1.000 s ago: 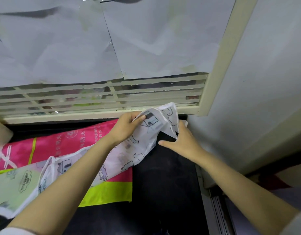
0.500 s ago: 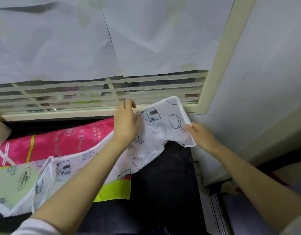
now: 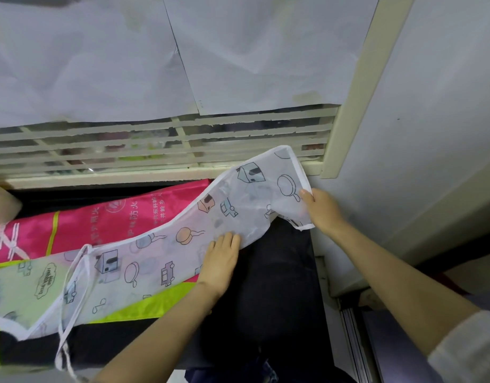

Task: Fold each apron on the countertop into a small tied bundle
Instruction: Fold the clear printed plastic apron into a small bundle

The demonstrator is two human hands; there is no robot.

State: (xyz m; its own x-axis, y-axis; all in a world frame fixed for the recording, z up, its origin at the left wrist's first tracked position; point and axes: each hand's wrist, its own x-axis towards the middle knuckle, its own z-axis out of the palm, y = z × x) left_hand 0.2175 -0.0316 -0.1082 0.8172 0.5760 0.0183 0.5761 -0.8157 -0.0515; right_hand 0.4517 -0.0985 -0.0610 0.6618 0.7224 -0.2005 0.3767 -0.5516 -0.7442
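Head camera: a person's left hand (image 3: pixel 220 262) lies flat, fingers straight, pressing on a sheer white apron (image 3: pixel 155 252) printed with houses and pans, stretched across the dark countertop (image 3: pixel 282 286). The right hand (image 3: pixel 325 211), arm reaching forward, pinches the apron's end, thumb on top, raised near the countertop's back right corner. The hands are apart. The white apron overlaps a pink apron (image 3: pixel 100 225); its tie string (image 3: pixel 62 344) trails toward the front edge.
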